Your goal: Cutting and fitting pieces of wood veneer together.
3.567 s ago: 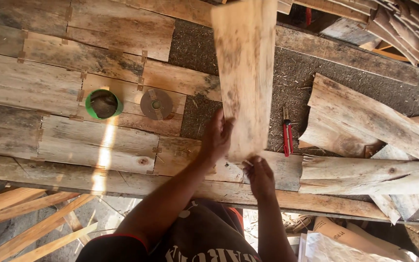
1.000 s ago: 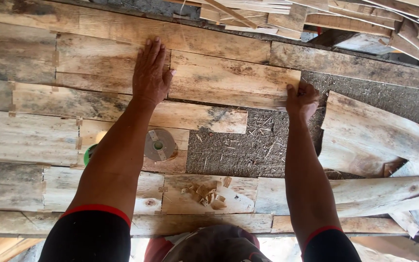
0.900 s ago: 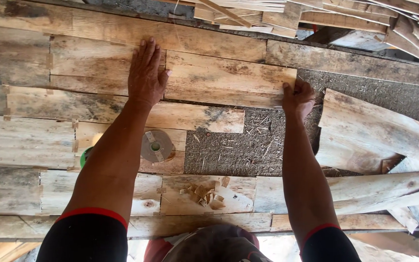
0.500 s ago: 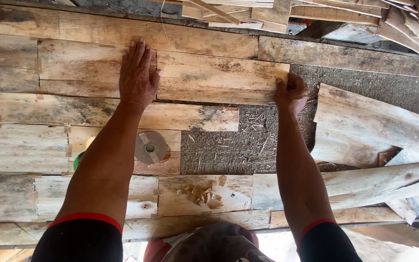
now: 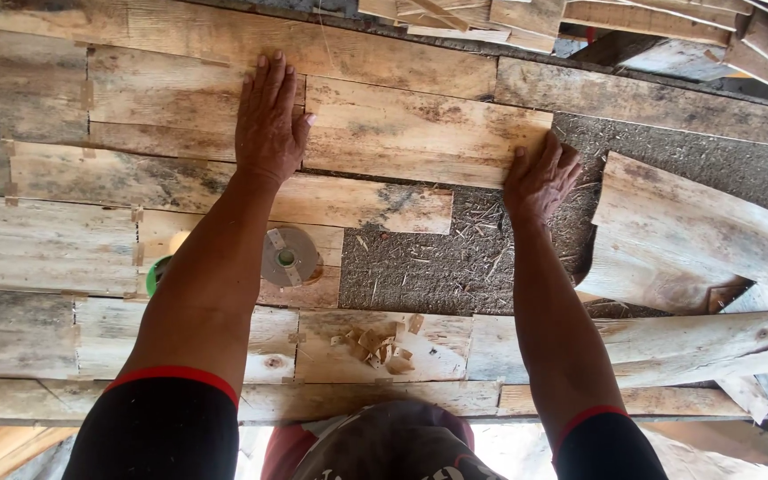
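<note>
My left hand [image 5: 270, 120] lies flat, fingers spread, across the seam where a pale wooden board [image 5: 420, 129] meets the board to its left. My right hand [image 5: 541, 175] presses its palm against that board's right end, fingers curled on the edge. The board lies flat in a row of weathered planks [image 5: 37, 240] laid side by side. Below it a patch of bare dark ground [image 5: 420, 262] with wood fibres shows between the planks.
A round metal disc [image 5: 290, 256] rests on a plank by my left forearm, a green object [image 5: 157, 271] peeks out behind that arm. Wood chips [image 5: 375, 342] lie on a near plank. Rough offcuts [image 5: 686, 240] pile at the right, stacked slats [image 5: 668, 27] at the top.
Earlier I held a board upright with both hands. It now lies flat in the row, and over the last second both hands have kept pressing on it while it shifted slightly left.
</note>
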